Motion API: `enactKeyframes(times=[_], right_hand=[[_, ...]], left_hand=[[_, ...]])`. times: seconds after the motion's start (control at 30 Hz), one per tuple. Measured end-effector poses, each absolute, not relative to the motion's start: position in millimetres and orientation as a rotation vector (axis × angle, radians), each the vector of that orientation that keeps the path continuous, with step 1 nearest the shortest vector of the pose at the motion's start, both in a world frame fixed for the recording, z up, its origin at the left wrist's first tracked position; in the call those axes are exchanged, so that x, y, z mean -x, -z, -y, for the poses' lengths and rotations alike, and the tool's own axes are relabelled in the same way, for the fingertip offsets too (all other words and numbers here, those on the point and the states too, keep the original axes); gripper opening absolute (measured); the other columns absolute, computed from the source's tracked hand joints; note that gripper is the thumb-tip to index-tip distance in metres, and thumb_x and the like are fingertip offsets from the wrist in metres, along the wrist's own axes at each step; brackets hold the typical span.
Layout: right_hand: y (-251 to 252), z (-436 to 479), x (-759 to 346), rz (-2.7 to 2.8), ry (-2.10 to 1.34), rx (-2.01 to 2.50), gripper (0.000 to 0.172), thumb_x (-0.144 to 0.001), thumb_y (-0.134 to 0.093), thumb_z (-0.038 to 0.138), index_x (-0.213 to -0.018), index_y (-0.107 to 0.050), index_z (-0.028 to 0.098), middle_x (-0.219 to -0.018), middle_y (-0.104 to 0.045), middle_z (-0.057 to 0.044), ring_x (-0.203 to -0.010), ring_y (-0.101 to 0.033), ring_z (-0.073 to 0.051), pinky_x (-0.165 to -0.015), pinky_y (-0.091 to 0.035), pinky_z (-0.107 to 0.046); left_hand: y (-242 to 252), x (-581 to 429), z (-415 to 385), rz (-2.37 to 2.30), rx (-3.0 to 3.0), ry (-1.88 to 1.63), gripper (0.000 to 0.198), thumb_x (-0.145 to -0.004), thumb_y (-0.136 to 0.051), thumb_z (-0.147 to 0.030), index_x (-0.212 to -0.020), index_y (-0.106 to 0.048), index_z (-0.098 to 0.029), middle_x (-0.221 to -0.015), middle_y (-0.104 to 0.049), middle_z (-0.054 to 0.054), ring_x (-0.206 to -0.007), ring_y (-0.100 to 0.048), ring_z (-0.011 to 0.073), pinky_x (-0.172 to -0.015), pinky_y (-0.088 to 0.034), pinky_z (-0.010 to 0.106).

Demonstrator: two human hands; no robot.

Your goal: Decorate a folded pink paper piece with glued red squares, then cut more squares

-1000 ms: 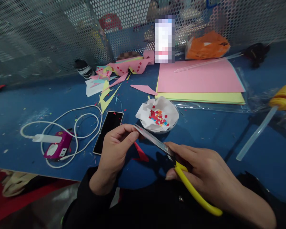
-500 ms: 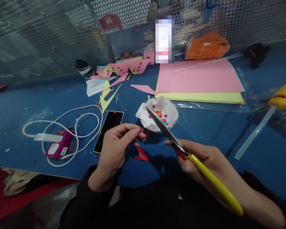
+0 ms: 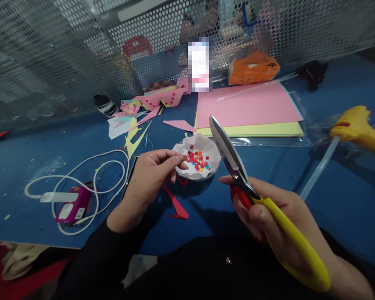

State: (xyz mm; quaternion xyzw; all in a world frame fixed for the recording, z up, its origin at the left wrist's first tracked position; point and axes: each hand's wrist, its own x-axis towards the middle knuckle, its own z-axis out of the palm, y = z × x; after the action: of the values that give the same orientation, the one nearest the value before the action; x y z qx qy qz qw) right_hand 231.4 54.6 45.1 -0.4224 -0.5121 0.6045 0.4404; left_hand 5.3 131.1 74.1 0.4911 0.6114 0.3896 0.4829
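My left hand (image 3: pixel 154 168) has thumb and forefinger pinched together at the left rim of a small bowl (image 3: pixel 197 177) lined with white paper. A speck of red shows at the fingertips; I cannot tell whether it is gripped or lies in the bowl. Many tiny red, orange and blue paper bits (image 3: pixel 197 159) are inside the bowl. My right hand (image 3: pixel 278 212) is closed round scissors (image 3: pixel 237 177) with yellow and red handles. Their blades point up and away, right of the bowl, and look nearly closed. A red paper scrap (image 3: pixel 178 207) lies below the left hand.
Pink and yellow paper sheets (image 3: pixel 243 108) lie behind the bowl. Cut paper scraps (image 3: pixel 133 135) are at back left. A white cable (image 3: pixel 95 179) loops round a purple charger (image 3: pixel 73 204). A yellow glue gun (image 3: pixel 353 125) is at right. A perforated metal screen (image 3: pixel 162 37) bounds the table.
My left hand has moved up to the bowl's rim, covering most of the phone. More red bits show in the bowl. The scissors are raised more upright, away from the bowl. The view has shifted.
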Motion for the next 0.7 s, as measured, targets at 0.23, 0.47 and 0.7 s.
enactKeyframes(times=[0.23, 0.47, 0.7], right_hand=[[-43.6, -53.1, -231.9, 1.26, -1.565, 1.05, 0.045, -0.088, -0.068, 0.058, -0.125, -0.07, 0.031, -0.063, -0.049, 0.005, -0.044, -0.035, -0.008, -0.037, -0.025, -0.021], [-42.1, -52.8, -230.0, 1.257, -1.547, 1.076, 0.042, -0.088, -0.068, 0.057, -0.121, -0.07, 0.031, -0.063, -0.048, 0.006, -0.044, -0.035, -0.007, -0.037, -0.027, -0.02], [-41.3, -53.9, -228.6, 1.305, -1.534, 1.093, 0.037, -0.089, -0.071, 0.049, -0.12, -0.07, 0.03, -0.063, -0.05, 0.005, -0.045, -0.034, -0.006, -0.037, -0.025, -0.018]], left_hand=[[-73.5, -1.6, -123.3, -1.468, -1.132, -0.961, 0.013, -0.076, -0.078, -0.031, -0.076, -0.077, -0.018, -0.067, -0.074, 0.004, -0.042, -0.048, 0.0081, -0.04, -0.027, 0.021], [-60.4, 47.5, -155.3, -2.029, -1.937, -1.136, 0.013, -0.085, -0.067, -0.027, -0.08, -0.078, -0.024, -0.077, -0.076, 0.003, -0.072, -0.066, 0.0192, -0.072, -0.048, 0.028], [-52.2, 71.6, -160.9, -1.93, -2.359, -0.569, 0.015, -0.085, -0.063, -0.024, -0.083, -0.078, -0.024, -0.113, -0.078, 0.009, -0.11, -0.068, 0.0304, -0.099, -0.048, 0.046]])
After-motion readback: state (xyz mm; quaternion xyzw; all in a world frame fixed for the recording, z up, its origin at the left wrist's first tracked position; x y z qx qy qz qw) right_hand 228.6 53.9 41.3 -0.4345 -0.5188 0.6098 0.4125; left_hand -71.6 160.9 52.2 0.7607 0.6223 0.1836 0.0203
